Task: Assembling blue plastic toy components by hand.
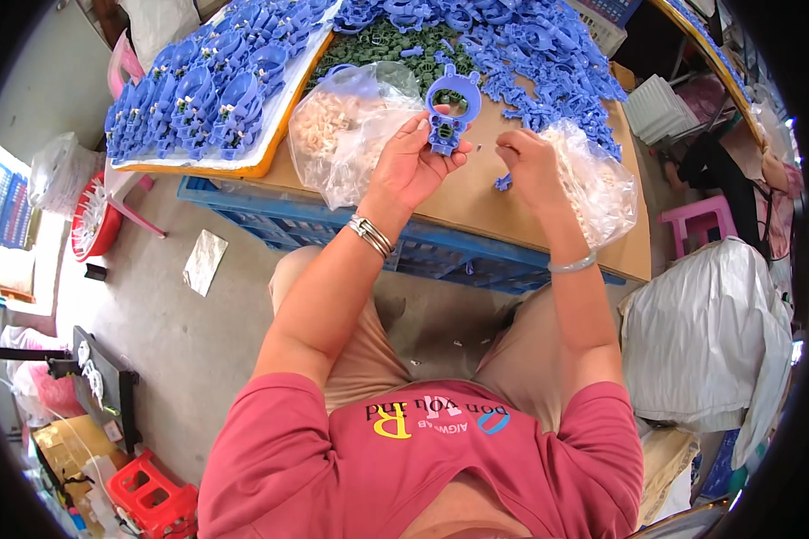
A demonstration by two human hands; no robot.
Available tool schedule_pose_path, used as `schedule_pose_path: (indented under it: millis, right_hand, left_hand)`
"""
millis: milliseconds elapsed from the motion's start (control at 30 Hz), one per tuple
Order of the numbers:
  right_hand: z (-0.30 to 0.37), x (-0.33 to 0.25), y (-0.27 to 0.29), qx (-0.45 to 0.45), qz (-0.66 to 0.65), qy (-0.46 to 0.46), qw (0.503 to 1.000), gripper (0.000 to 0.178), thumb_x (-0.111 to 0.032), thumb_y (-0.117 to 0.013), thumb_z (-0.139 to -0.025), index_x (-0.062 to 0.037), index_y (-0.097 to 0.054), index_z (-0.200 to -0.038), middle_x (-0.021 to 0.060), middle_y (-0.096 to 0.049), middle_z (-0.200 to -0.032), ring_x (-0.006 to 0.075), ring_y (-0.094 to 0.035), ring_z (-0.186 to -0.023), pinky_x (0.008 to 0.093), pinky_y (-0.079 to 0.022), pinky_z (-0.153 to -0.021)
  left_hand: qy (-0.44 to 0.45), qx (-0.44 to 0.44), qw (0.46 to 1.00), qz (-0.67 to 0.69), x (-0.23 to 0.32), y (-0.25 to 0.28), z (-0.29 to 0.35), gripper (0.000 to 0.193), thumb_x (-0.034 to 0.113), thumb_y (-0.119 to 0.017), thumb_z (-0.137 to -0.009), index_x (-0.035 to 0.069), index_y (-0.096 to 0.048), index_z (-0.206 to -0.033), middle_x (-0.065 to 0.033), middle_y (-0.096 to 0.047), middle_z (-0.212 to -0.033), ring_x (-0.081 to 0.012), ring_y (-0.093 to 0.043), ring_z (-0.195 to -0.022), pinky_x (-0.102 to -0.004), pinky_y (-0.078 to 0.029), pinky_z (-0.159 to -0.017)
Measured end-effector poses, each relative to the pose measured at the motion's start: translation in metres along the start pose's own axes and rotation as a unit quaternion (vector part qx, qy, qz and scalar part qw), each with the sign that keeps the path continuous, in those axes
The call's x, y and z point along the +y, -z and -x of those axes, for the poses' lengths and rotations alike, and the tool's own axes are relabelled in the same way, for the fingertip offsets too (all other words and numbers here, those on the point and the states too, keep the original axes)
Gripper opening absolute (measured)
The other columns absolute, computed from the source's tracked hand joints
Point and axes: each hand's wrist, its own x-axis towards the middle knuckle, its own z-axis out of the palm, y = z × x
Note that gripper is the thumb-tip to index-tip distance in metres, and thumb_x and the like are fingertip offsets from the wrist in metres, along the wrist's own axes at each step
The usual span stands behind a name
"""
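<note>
My left hand [420, 162] is closed on a blue plastic ring-shaped part [454, 97], holding it up over the cardboard-topped table. Dark green shows in the square lower end of the part. To its right, my right hand [532, 166] has its fingers curled together in a pinch; what they hold, if anything, is too small to make out. A small blue piece [503, 182] lies just below those fingers. Beside my left hand sits a clear bag of beige small parts [328, 126], and a second clear bag of pale parts [593, 184] rests against my right wrist.
A heap of blue plastic parts [548, 63] covers the far table, with dark green pieces [382, 54] beside it. At left, a yellow-edged tray [265, 160] carries rows of blue assemblies. Blue crates [270, 220] stand below the tabletop. A pink stool [699, 220] is at right.
</note>
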Motion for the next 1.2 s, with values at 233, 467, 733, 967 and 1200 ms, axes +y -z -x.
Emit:
schedule_pose_path:
  millis: [233, 467, 733, 967, 1200]
  right_hand:
    - [0.004, -0.010, 0.021, -0.002, -0.221, -0.187, 0.957, 0.009, -0.005, -0.058, -0.075, 0.0011, -0.060, -0.082, -0.0009, -0.055, -0.065, 0.0046, -0.048, -0.061, 0.0197, -0.040, -0.056]
    - [0.008, 0.008, 0.007, 0.016, -0.337, -0.163, 0.927, 0.014, -0.002, -0.056, -0.075, 0.0007, -0.059, -0.089, -0.0008, -0.055, -0.070, 0.0038, -0.048, -0.064, 0.0189, -0.040, -0.056]
    - [0.012, 0.000, 0.011, -0.034, -0.237, -0.199, 0.950, 0.011, -0.003, -0.056, -0.075, 0.0010, -0.059, -0.085, 0.0016, -0.057, -0.068, 0.0063, -0.050, -0.063, 0.0214, -0.041, -0.056]
    - [0.010, -0.004, 0.008, -0.021, -0.108, -0.041, 0.993, 0.010, -0.006, -0.059, -0.074, 0.0006, -0.060, -0.081, 0.0096, -0.059, -0.068, 0.0159, -0.055, -0.061, 0.0252, -0.042, -0.056]
    - [0.004, -0.024, 0.021, 0.035, -0.191, -0.117, 0.974, 0.013, -0.004, -0.058, -0.078, 0.0013, -0.062, -0.089, 0.0036, -0.060, -0.077, 0.0070, -0.053, -0.070, 0.0192, -0.043, -0.062]
  left_hand:
    - [0.021, 0.004, 1.000, -0.007, -0.015, 0.000, -0.007, 0.025, 0.016, -0.036, -0.091, 0.006, -0.044, -0.112, -0.0188, -0.055, -0.103, -0.0301, -0.060, -0.077, -0.0384, -0.050, -0.066]
    - [0.015, 0.009, 1.000, -0.025, -0.022, 0.001, -0.012, 0.027, 0.014, -0.037, -0.090, 0.007, -0.042, -0.115, -0.0208, -0.052, -0.107, -0.0301, -0.059, -0.080, -0.0382, -0.049, -0.070]
    - [0.010, 0.044, 0.999, -0.030, -0.025, -0.009, -0.017, 0.025, 0.014, -0.031, -0.092, 0.007, -0.043, -0.113, -0.0202, -0.054, -0.103, -0.0302, -0.058, -0.080, -0.0380, -0.048, -0.071]
    - [0.003, 0.028, 1.000, 0.014, -0.022, 0.001, -0.018, 0.025, 0.018, -0.034, -0.092, 0.004, -0.045, -0.109, -0.0216, -0.054, -0.101, -0.0292, -0.059, -0.076, -0.0370, -0.049, -0.068]
    - [0.011, 0.038, 0.999, 0.001, -0.023, -0.007, -0.010, 0.024, 0.016, -0.034, -0.092, 0.004, -0.045, -0.109, -0.0201, -0.054, -0.100, -0.0301, -0.059, -0.076, -0.0383, -0.050, -0.070]
